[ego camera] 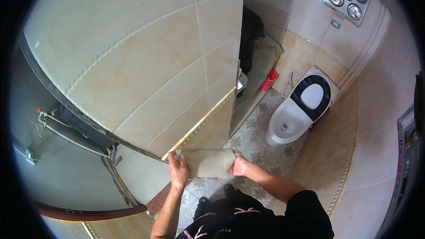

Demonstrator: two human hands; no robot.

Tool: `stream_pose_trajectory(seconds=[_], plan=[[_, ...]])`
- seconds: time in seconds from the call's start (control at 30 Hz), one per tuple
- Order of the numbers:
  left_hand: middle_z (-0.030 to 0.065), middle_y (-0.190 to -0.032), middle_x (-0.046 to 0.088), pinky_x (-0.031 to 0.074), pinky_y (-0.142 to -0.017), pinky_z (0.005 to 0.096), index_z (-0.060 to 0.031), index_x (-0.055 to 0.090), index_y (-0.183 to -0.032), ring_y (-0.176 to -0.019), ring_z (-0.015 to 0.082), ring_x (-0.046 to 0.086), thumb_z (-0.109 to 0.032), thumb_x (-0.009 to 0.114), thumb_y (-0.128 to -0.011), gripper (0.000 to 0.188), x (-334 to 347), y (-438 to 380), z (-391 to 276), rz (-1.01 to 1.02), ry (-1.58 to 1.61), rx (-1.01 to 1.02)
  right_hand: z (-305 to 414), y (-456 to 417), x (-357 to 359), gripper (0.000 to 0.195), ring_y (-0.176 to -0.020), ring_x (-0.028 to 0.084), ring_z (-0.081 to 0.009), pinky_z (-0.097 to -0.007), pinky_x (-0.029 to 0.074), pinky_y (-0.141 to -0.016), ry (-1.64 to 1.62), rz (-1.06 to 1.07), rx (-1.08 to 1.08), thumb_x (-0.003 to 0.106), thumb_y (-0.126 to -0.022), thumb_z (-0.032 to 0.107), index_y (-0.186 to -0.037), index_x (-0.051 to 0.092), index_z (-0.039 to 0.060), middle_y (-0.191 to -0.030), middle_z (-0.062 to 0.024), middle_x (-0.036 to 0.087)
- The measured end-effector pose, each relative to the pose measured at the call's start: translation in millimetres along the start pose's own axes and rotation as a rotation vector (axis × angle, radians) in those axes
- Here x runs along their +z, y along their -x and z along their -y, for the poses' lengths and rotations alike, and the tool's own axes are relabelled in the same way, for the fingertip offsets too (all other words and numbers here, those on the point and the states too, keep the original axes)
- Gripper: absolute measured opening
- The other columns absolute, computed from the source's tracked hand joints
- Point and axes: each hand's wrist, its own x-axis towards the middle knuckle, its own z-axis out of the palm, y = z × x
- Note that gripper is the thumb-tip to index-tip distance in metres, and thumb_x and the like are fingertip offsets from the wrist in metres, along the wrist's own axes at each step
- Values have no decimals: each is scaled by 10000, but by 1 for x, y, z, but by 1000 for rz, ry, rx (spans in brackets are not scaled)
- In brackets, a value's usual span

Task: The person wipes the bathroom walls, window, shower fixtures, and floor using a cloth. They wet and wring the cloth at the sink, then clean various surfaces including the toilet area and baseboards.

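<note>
A light beige cloth (209, 163) is stretched sideways in front of me, above the patterned floor. My left hand (178, 169) grips its left end, close to the raised border trim of the tiled wall (199, 119). At the cloth's right end my right hand (239, 166) is closed on the bunched fabric. The fingertips of my right hand are partly hidden by the cloth and the hand itself.
A white toilet (289, 124) with its lid raised stands ahead to the right. Beyond the wall's corner are a red bin (269, 80) and a dark cloth (250, 33) by a ledge. A doorway with a dark red threshold (159, 199) lies to the left.
</note>
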Motion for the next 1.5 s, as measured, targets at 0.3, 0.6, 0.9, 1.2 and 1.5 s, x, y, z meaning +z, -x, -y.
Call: stream_pose_trajectory(seconds=[0.3, 0.6, 0.9, 1.2, 1.5], plan=[[152, -993, 629, 513, -779, 291, 0, 334, -1332, -912, 187, 613, 9, 670, -822, 610, -56, 11, -4, 284, 124, -69, 21, 39, -45, 340, -1108, 603, -283, -479, 427, -1020, 68, -126, -126, 510, -925, 231, -1155, 594, -5, -1165, -143, 644], [71, -785, 556, 510, -634, 403, -123, 650, -877, -745, 270, 590, -60, 592, -781, 128, -110, 38, -58, 201, -1152, 769, 29, 78, 96, 221, -918, 600, -253, -372, 483, -809, 1461, -158, -858, 553, -866, 53, -1073, 602, 114, -951, -105, 595], [74, -868, 690, 529, -633, 286, -27, 632, -1123, -729, 133, 657, -45, 652, -891, 233, -127, 11, -258, -484, -49, 705, 112, 79, 345, 109, -705, 544, -132, -321, 447, -592, 1425, -437, -1811, 607, -919, 108, -1012, 617, 52, -870, -26, 567], [76, -1221, 565, 367, -977, 524, -196, 561, -1301, -1197, 322, 485, -452, 622, -842, 529, -122, -54, -180, -367, -1413, 1046, 47, -33, 336, 493, -1004, 542, -393, -497, 404, -938, 1780, 246, -2096, 697, -833, 256, -1218, 470, 49, -1084, -192, 567], [215, -1431, 397, 201, -1098, 609, -352, 432, -1434, -1365, 408, 320, -564, 577, -859, 629, -136, -66, -392, -883, -1423, 1262, 142, 50, 517, 610, -1377, 333, -406, -571, 215, -1134, 1962, -63, -2608, 448, -957, 479, -1473, 362, 165, -1462, -192, 408]])
